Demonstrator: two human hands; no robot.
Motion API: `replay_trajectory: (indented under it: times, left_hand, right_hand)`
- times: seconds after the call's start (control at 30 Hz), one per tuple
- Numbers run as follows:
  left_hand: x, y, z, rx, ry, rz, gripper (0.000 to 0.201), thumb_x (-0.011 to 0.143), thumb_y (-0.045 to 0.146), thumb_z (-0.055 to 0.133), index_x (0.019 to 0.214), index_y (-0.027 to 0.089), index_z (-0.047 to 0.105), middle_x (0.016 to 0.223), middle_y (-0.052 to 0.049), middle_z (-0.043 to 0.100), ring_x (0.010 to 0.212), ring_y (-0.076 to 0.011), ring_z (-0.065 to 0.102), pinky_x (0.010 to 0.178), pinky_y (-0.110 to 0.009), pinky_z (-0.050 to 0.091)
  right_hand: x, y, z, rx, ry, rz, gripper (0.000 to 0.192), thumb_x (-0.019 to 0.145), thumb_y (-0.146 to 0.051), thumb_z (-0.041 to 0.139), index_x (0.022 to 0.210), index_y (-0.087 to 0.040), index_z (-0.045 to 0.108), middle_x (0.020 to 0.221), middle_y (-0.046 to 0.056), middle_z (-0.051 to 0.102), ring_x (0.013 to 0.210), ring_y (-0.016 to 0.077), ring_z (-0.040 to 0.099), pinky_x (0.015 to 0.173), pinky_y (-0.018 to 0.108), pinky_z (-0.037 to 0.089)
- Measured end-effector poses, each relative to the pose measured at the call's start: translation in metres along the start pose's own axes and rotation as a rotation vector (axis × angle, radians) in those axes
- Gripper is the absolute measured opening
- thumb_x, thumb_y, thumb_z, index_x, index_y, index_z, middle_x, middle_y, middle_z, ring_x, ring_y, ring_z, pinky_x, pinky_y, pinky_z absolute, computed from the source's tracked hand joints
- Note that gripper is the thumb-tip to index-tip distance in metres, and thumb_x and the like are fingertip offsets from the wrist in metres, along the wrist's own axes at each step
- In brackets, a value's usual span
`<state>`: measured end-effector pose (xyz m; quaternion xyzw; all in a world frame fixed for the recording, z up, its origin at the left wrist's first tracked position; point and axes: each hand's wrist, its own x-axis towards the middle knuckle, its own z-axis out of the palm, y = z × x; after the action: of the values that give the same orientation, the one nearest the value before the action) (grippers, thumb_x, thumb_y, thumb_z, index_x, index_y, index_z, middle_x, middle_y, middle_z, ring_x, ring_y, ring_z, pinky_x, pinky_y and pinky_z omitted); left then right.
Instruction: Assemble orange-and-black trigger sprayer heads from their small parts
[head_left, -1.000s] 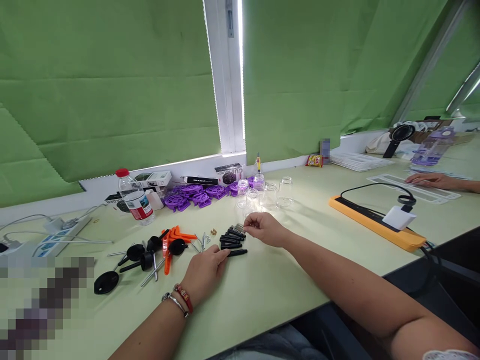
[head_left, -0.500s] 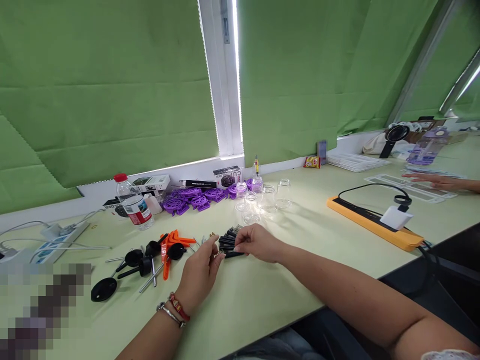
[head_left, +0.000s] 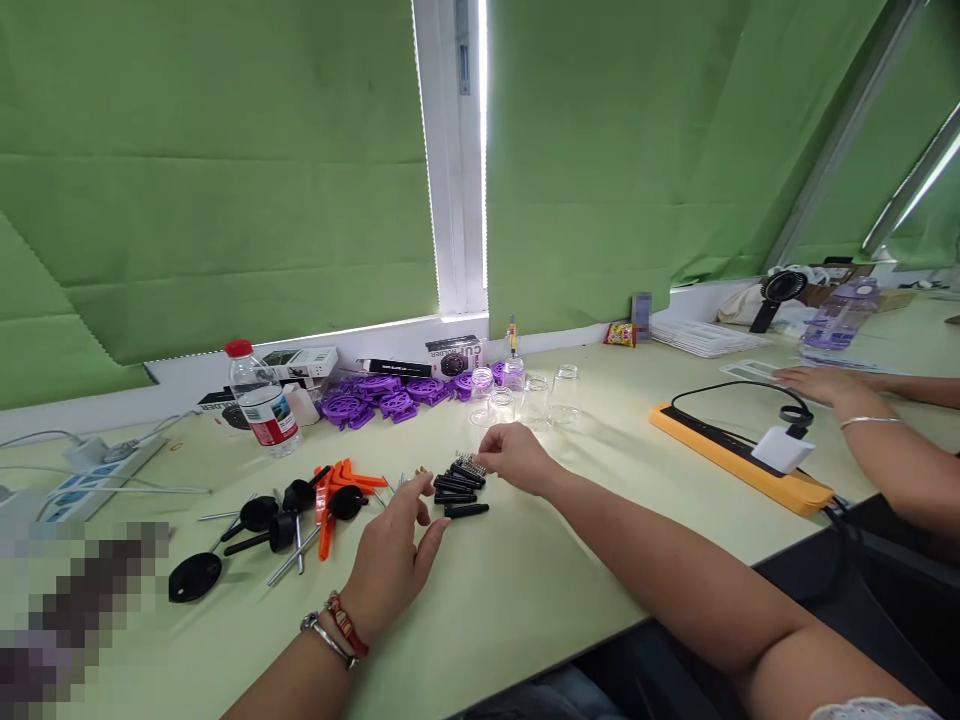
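Observation:
Several slim black tubes (head_left: pixel 459 482) lie side by side on the table, one of them (head_left: pixel 466 510) a little apart at the near side. Just behind them is a small pile of thin metal springs (head_left: pixel 470 462). My right hand (head_left: pixel 516 460) is at the right edge of the springs, thumb and fingertips pinched; whatever they hold is too small to make out. Left of the tubes, my left hand (head_left: pixel 399 545) rests with thumb and fingers apart, nothing visible between them. Small metal pieces (head_left: pixel 421 470) show partly behind its fingertips.
Black round-headed parts (head_left: pixel 281 530), metal rods and orange pieces (head_left: pixel 330 500) lie to the left. Purple parts (head_left: pixel 375 395), a water bottle (head_left: pixel 262 400) and glass jars (head_left: pixel 564 392) stand behind. An orange power strip (head_left: pixel 739 455) lies right, with another person's hand (head_left: pixel 814 383) beyond.
My left thumb has moved away from the tubes, leaving one loose tube lying in front. My right hand has shifted from that tube back to the springs. Another person's braceleted arm has come in at right.

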<state>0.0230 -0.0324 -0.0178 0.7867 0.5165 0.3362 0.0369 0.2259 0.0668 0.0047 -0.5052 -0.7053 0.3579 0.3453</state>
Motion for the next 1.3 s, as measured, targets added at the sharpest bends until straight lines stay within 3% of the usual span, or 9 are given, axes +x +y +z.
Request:
replay_trajectory:
  times: [0.2, 0.37, 0.57, 0.7, 0.8, 0.93, 1.17, 1.3]
  left_hand:
    - [0.0, 0.001, -0.003, -0.005, -0.045, 0.05, 0.044, 0.087, 0.028, 0.046, 0.128, 0.023, 0.03, 0.1, -0.006, 0.06, 0.07, -0.0136, 0.059, 0.058, -0.027, 0.049]
    - [-0.003, 0.004, -0.004, 0.002, -0.076, 0.085, 0.041, 0.087, 0.026, 0.045, 0.126, 0.022, 0.031, 0.099, -0.005, 0.06, 0.069, -0.0129, 0.059, 0.059, -0.027, 0.049]
    - [-0.003, 0.003, -0.004, 0.01, -0.099, 0.088, 0.041, 0.087, 0.025, 0.044, 0.127, 0.021, 0.033, 0.093, -0.004, 0.062, 0.066, -0.0124, 0.059, 0.058, -0.026, 0.048]
    - [-0.002, 0.003, -0.004, 0.008, -0.101, 0.095, 0.041, 0.087, 0.024, 0.045, 0.126, 0.021, 0.034, 0.094, -0.003, 0.062, 0.066, -0.0117, 0.059, 0.058, -0.025, 0.048]
    - [-0.001, 0.002, -0.003, 0.008, -0.114, 0.089, 0.04, 0.086, 0.024, 0.045, 0.125, 0.022, 0.034, 0.094, -0.003, 0.061, 0.066, -0.0117, 0.059, 0.057, -0.025, 0.048]
    - [-0.001, 0.002, -0.004, 0.0, -0.124, 0.073, 0.041, 0.086, 0.024, 0.044, 0.126, 0.022, 0.034, 0.093, -0.003, 0.061, 0.067, -0.0121, 0.059, 0.056, -0.024, 0.047]
    - [-0.002, 0.002, -0.007, 0.052, -0.096, 0.083, 0.04, 0.086, 0.025, 0.044, 0.125, 0.021, 0.035, 0.095, -0.003, 0.063, 0.066, -0.012, 0.06, 0.06, -0.025, 0.048]
    - [0.001, -0.004, -0.016, 0.21, 0.013, 0.007, 0.035, 0.088, 0.03, 0.043, 0.121, 0.019, 0.042, 0.092, -0.004, 0.066, 0.069, -0.0148, 0.062, 0.057, -0.025, 0.046]
  right_hand:
    - [0.008, 0.012, 0.0, -0.622, 0.148, -0.002, 0.009, 0.077, -0.019, 0.056, 0.072, -0.018, 0.063, 0.073, 0.004, 0.067, 0.069, 0.0159, 0.058, 0.054, 0.024, 0.034]
    - [-0.002, 0.022, 0.0, -0.826, 0.109, 0.005, 0.014, 0.08, -0.02, 0.051, 0.077, -0.019, 0.064, 0.077, 0.006, 0.067, 0.07, 0.0176, 0.059, 0.053, 0.025, 0.031]
    - [0.0, 0.032, 0.0, -0.792, 0.078, 0.015, 0.011, 0.078, -0.022, 0.055, 0.076, -0.019, 0.065, 0.078, 0.006, 0.068, 0.074, 0.0183, 0.059, 0.054, 0.025, 0.03]
    - [0.001, 0.029, -0.004, -0.665, 0.089, 0.035, 0.011, 0.078, -0.026, 0.058, 0.077, -0.021, 0.067, 0.079, 0.003, 0.068, 0.074, 0.0176, 0.058, 0.055, 0.025, 0.031]
    - [0.003, 0.023, -0.004, -0.555, 0.076, -0.028, 0.012, 0.08, -0.027, 0.058, 0.078, -0.022, 0.069, 0.081, 0.002, 0.068, 0.075, 0.0158, 0.058, 0.059, 0.024, 0.035]
    - [0.015, 0.021, 0.01, -0.473, 0.016, -0.17, 0.015, 0.08, -0.019, 0.057, 0.081, -0.021, 0.071, 0.09, 0.003, 0.066, 0.081, 0.0144, 0.058, 0.069, 0.024, 0.04]
    - [0.032, 0.028, 0.032, -0.54, -0.064, -0.263, 0.024, 0.08, -0.013, 0.052, 0.089, -0.024, 0.072, 0.095, 0.002, 0.066, 0.087, 0.0154, 0.059, 0.075, 0.024, 0.041]
    - [0.033, 0.027, 0.035, -0.575, -0.092, -0.272, 0.027, 0.082, -0.014, 0.05, 0.093, -0.025, 0.072, 0.098, 0.002, 0.066, 0.089, 0.0152, 0.059, 0.075, 0.024, 0.041]
